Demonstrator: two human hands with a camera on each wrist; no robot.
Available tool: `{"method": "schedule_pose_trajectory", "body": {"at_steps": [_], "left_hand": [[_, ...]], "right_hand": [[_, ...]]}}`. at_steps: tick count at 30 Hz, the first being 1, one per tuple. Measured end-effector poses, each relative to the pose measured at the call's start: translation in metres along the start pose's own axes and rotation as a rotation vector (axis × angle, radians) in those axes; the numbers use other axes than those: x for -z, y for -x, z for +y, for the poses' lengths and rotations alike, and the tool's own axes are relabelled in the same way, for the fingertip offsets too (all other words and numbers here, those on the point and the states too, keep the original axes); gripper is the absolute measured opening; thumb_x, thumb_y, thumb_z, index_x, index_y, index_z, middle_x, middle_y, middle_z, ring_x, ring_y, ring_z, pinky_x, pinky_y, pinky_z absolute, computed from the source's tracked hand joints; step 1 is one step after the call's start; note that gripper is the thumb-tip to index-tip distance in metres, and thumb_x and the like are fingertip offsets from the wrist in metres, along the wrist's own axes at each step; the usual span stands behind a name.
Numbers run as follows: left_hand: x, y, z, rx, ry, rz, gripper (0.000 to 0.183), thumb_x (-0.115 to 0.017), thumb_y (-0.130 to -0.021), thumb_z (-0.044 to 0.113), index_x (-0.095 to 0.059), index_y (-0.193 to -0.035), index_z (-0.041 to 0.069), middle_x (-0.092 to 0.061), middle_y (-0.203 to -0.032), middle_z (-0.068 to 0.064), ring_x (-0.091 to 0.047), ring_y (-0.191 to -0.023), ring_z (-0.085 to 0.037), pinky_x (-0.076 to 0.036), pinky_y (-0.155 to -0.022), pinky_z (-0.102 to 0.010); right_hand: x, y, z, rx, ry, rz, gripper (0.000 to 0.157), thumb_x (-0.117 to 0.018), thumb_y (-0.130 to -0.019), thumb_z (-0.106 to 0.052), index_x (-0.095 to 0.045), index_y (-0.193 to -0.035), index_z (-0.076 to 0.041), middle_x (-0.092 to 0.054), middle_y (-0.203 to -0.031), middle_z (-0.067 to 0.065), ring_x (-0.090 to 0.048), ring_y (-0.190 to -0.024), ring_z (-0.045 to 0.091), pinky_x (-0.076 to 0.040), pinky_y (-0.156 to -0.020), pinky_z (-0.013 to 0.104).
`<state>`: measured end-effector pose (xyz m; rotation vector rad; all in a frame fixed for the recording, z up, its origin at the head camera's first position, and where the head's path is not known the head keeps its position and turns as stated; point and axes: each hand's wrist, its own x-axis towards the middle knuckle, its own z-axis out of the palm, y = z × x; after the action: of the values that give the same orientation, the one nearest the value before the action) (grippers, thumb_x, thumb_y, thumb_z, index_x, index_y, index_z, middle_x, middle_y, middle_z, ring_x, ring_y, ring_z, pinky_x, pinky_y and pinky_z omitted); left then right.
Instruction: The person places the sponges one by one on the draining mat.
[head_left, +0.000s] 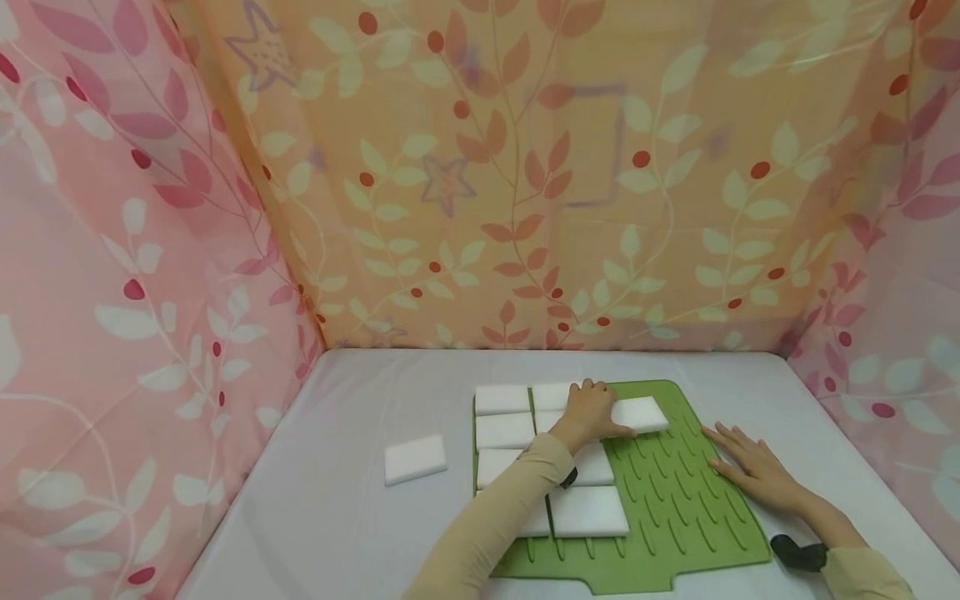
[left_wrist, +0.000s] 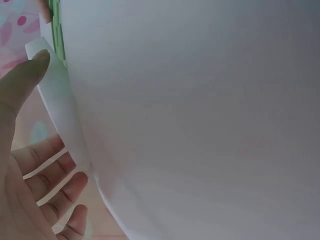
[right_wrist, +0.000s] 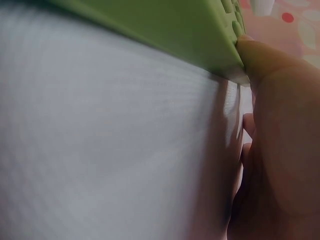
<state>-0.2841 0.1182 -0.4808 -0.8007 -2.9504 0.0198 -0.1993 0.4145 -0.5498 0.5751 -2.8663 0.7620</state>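
Observation:
My left hand [head_left: 591, 412] pinches a white rectangular block [head_left: 640, 414], which looks like a melamine sponge, above the upper part of a green ridged drying mat [head_left: 675, 492]. In the left wrist view the thumb presses one edge of this sponge [left_wrist: 62, 105] and the fingertips meet its other end. Several similar white sponges [head_left: 588, 510] lie in two columns on the mat's left half, partly hidden by my left forearm. My right hand [head_left: 757, 471] rests at the mat's right edge with its fingers extended; in the right wrist view its thumb touches the mat's rim [right_wrist: 220, 45].
One loose white sponge [head_left: 415, 459] lies on the white tabletop [head_left: 330, 500], left of the mat. The mat has a tab [head_left: 630, 582] on its near side. Patterned cloth walls [head_left: 517, 208] stand behind the table and on both sides.

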Motion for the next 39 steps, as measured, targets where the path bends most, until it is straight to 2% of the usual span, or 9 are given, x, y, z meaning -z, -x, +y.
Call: {"method": "schedule_pose_trajectory", "body": {"at_steps": [7,12,17,25,33,39], "left_hand": [[-0.001,-0.002,0.002,0.016,-0.043,-0.028,0.073,-0.051,-0.068,0.08,-0.057,-0.121,0.03,-0.056,-0.121,0.009,-0.048,-0.111,-0.014,-0.04,-0.09,-0.035],[0.001,-0.001,0.0,0.022,-0.035,-0.036,0.073,-0.051,-0.068,0.08,-0.056,-0.122,0.03,-0.056,-0.121,0.009,-0.048,-0.111,-0.014,-0.04,-0.09,-0.035],[0.003,0.003,-0.003,0.02,0.001,-0.032,0.072,-0.053,-0.069,0.078,-0.055,-0.124,0.031,-0.055,-0.123,0.01,-0.048,-0.111,-0.014,-0.041,-0.089,-0.035],[0.008,0.005,-0.008,0.024,0.072,-0.012,0.066,-0.056,-0.071,0.074,-0.055,-0.125,0.035,-0.055,-0.119,0.011,-0.049,-0.109,-0.013,-0.041,-0.088,-0.033],[0.023,0.019,-0.017,0.02,0.148,-0.02,0.06,-0.06,-0.074,0.067,-0.056,-0.126,0.036,-0.055,-0.121,0.011,-0.05,-0.109,-0.015,-0.041,-0.087,-0.034],[0.028,0.028,-0.026,0.013,0.194,-0.007,0.059,-0.061,-0.075,0.065,-0.056,-0.126,0.035,-0.055,-0.121,0.011,-0.05,-0.11,-0.015,-0.041,-0.087,-0.034]], "right_hand": [[-0.001,-0.002,0.002,0.006,0.004,0.004,0.055,-0.052,-0.094,-0.024,-0.033,-0.144,-0.012,-0.029,-0.143,0.031,-0.016,-0.131,0.055,0.01,-0.104,0.065],[-0.001,-0.002,0.0,0.009,0.002,0.005,0.055,-0.052,-0.094,-0.024,-0.033,-0.144,-0.011,-0.029,-0.142,0.032,-0.016,-0.131,0.055,0.011,-0.104,0.063],[0.0,-0.002,-0.002,0.004,-0.001,-0.001,0.055,-0.052,-0.094,-0.025,-0.032,-0.144,-0.011,-0.028,-0.142,0.032,-0.014,-0.132,0.054,0.012,-0.105,0.062],[-0.003,-0.002,0.004,0.018,-0.015,0.005,0.056,-0.053,-0.094,-0.023,-0.033,-0.144,-0.011,-0.029,-0.142,0.032,-0.015,-0.132,0.055,0.01,-0.103,0.066],[-0.003,-0.001,0.003,0.017,-0.011,0.009,0.055,-0.053,-0.094,-0.023,-0.033,-0.144,-0.012,-0.028,-0.143,0.031,-0.013,-0.133,0.053,0.011,-0.103,0.065],[-0.002,0.001,0.001,0.018,-0.016,0.009,0.055,-0.053,-0.094,-0.023,-0.033,-0.144,-0.012,-0.028,-0.143,0.031,-0.013,-0.132,0.054,0.01,-0.102,0.067]]}}
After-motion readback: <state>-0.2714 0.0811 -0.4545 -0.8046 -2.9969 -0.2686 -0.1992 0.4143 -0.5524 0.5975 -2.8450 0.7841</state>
